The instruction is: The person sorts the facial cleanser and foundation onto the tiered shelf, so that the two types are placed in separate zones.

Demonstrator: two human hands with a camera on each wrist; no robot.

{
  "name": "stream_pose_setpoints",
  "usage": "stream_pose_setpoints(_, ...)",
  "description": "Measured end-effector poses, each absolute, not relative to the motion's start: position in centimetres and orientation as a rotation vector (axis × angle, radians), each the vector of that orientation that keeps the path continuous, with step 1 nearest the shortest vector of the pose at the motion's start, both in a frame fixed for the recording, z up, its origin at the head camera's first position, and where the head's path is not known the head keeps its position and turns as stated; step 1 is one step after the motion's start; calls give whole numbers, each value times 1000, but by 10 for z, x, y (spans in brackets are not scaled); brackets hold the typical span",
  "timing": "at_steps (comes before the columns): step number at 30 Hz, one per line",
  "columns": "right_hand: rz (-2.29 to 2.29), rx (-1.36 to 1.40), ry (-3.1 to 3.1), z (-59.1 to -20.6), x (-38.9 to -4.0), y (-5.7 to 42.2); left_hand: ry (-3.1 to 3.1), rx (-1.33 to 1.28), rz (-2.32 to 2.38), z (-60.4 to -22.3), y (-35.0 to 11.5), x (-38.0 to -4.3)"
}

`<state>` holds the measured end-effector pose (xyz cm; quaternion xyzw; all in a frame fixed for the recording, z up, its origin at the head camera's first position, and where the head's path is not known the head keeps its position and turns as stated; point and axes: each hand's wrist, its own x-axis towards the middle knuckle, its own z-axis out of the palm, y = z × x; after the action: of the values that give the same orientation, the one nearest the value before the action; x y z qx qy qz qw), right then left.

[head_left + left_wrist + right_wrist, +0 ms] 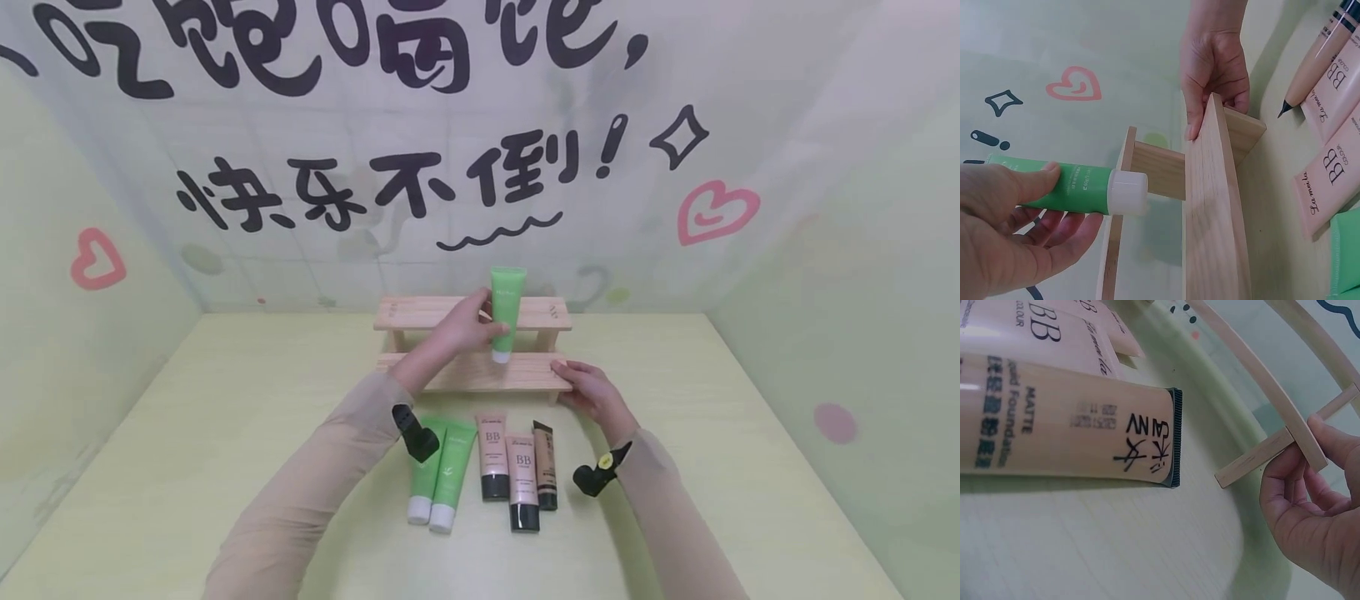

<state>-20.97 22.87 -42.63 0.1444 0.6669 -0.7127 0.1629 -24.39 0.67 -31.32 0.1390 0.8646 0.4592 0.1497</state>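
- At the centre of the head view, left hand [468, 327] grasping a green squeeze tube [507, 310], thumb on one side, fingers round the other
- Tube upright, white cap [501, 357] downward, in front of the upper board of a two-tier wooden display rack [472, 377]; in left wrist view, cap apart from the lower board
- Right of centre, right hand [596, 393] gripping the right end of the rack's lower board, thumb on top, fingers beneath
- Lower centre, on the pale yellow-green table [225, 417]: two more green squeeze tubes [453, 471] side by side, caps toward the bottom of the frame, the left one partly hidden by a black wrist camera [415, 433]
- To their right, two pink BB tubes [522, 471], black caps, then a slim beige matte liquid foundation tube [547, 467]
- Across the top, pale backdrop [787, 100] with large black Chinese lettering [420, 179]
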Motion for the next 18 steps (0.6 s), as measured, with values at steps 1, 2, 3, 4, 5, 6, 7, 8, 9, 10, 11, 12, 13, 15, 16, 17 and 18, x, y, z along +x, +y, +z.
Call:
stream_pose_setpoints(1, -2038, 408, 1895, -426, -210, 228, 2486, 396, 1322, -312, 8, -245)
stream_pose_setpoints(2, -2030, 407, 1901, -427, -210, 228, 2479, 393, 1333, -311, 9, -246)
stream_pose_setpoints(3, -2029, 407, 1902, -427, -210, 228, 2474, 391, 1343, -310, 10, -246)
stream_pose_setpoints(4, -2021, 405, 1906, -427, -210, 228, 2475, 390, 1348, -309, 11, -247)
stream_pose_setpoints(5, -2021, 416, 1908, -427, -210, 228, 2472, 388, 1359, -309, 12, -248)
stream_pose_setpoints(6, -2020, 417, 1907, -427, -210, 228, 2469, 391, 1371, -308, 13, -249)
stream_pose_setpoints(7, -2020, 423, 1906, -427, -210, 228, 2467, 393, 1385, -307, 14, -250)
stream_pose_setpoints(8, -2019, 420, 1905, -427, -210, 228, 2464, 399, 1400, -306, 15, -251)
stream_pose_setpoints(9, -2031, 423, 1896, -427, -210, 228, 2464, 405, 1412, -304, 17, -251)
stream_pose_setpoints(10, -2037, 428, 1891, -427, -210, 228, 2464, 409, 1425, -303, 18, -252)
stream_pose_setpoints(11, -2045, 423, 1885, -427, -210, 228, 2467, 414, 1436, -302, 19, -253)
stream_pose_setpoints(12, -2049, 421, 1879, -427, -210, 228, 2470, 418, 1446, -301, 20, -254)
stream_pose_setpoints(13, -2053, 424, 1878, -427, -210, 228, 2473, 420, 1456, -300, 22, -255)
stream_pose_setpoints(15, -2059, 431, 1876, -426, -210, 228, 2483, 423, 1470, -300, 24, -256)
stream_pose_setpoints(16, -2057, 431, 1875, -426, -210, 227, 2488, 423, 1476, -300, 25, -258)
stream_pose_setpoints(17, -2055, 427, 1875, -426, -209, 227, 2496, 423, 1479, -300, 26, -259)
stream_pose_setpoints(18, -2058, 439, 1873, -426, -209, 227, 2504, 427, 1482, -301, 27, -260)
